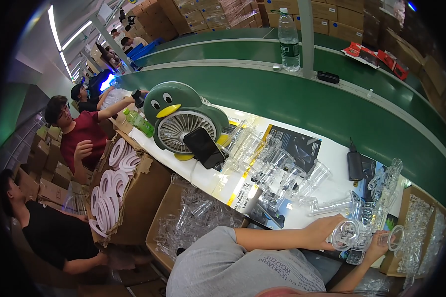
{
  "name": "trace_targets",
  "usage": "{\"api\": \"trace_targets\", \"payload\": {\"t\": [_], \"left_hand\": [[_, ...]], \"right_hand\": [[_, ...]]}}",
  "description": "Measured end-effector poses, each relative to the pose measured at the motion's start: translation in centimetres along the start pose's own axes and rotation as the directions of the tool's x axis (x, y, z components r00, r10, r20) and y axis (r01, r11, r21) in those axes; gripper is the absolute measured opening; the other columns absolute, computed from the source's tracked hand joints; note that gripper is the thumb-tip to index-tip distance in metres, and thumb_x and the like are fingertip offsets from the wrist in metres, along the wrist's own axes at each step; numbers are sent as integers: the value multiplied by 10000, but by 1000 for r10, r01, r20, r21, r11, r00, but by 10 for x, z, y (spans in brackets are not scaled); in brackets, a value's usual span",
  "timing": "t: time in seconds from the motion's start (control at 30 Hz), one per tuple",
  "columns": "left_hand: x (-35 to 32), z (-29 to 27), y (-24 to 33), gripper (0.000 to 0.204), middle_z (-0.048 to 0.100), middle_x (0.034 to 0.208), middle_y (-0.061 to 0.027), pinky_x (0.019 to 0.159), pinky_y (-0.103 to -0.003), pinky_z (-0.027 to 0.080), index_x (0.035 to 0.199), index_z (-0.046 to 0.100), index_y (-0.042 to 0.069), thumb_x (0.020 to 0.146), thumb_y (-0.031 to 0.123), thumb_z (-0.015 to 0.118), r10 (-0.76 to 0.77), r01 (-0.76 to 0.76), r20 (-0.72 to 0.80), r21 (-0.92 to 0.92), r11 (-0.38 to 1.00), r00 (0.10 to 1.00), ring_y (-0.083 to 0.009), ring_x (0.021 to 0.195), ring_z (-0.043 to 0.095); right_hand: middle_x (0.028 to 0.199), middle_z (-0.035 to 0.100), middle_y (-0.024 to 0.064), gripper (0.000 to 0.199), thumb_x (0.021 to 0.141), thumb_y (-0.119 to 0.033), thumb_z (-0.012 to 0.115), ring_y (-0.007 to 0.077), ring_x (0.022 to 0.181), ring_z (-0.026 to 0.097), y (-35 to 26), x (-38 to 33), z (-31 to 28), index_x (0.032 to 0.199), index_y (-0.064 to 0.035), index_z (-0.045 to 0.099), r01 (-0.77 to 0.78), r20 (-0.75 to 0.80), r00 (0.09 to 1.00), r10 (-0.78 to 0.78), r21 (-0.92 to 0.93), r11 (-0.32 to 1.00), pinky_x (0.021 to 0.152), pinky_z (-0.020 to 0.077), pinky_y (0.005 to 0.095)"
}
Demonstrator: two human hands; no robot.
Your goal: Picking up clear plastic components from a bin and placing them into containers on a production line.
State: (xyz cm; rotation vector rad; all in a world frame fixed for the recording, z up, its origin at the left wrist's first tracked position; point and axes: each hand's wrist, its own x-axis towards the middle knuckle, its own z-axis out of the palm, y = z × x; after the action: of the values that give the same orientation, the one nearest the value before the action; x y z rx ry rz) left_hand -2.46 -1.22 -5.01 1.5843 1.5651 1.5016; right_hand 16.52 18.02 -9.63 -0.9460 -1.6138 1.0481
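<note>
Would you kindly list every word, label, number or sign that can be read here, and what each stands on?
I don't copy out wording, but print stands on these:
Grey shirt: dark lettering, large enough to make out.
White, yellow-edged printed surface: bold black print, partly legible.
Dark printed sheet: print too small to read.
Clear water bottle: green label, too small.
Stacked cartons: marks too small.

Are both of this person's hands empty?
No, the left hand holds a clear round-rimmed piece, and the right hand holds another clear piece.
</note>
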Motion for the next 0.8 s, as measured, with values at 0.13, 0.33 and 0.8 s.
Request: {"api": "trace_targets", "payload": {"t": [0.13, 0.33, 0.8], "left_hand": [[1, 0, 1, 629, 511, 1088, -154, 836, -385, 423, 1202, 452, 29, 699, 297, 718, 5, -5, 3, 0, 1000, 1000, -333, 990, 510], [0, -1, 1, 633, 506, 1077, -153, 829, -384, 424, 1207, 448, 34, 702, 304, 717, 19, -19, -7, 8, 1000, 1000, -333, 980, 512], [0, -2, 4, 627, 503, 1071, -146, 804, -387, 429, 1202, 452, 40, 703, 309, 719, 0, 0, -2, 18, 1000, 1000, -326, 960, 520]], "right_hand": [[901, 494, 66, 336, 792, 75, 560, 137, 847, 499, 3, 0, -2, 1064, -6, 379, 0, 4, 1000, 0, 1, 1000, 797, 425, 274], [909, 492, 65, 333, 792, 71, 561, 134, 853, 503, 4, 1, -1, 1062, -5, 382, 12, 7, 1000, -12, -9, 1000, 802, 425, 271], [910, 489, 56, 315, 793, 66, 565, 124, 844, 506, 4, 1, -2, 1042, -12, 389, 1, -10, 1000, -1, -1, 1000, 777, 430, 256]]}}
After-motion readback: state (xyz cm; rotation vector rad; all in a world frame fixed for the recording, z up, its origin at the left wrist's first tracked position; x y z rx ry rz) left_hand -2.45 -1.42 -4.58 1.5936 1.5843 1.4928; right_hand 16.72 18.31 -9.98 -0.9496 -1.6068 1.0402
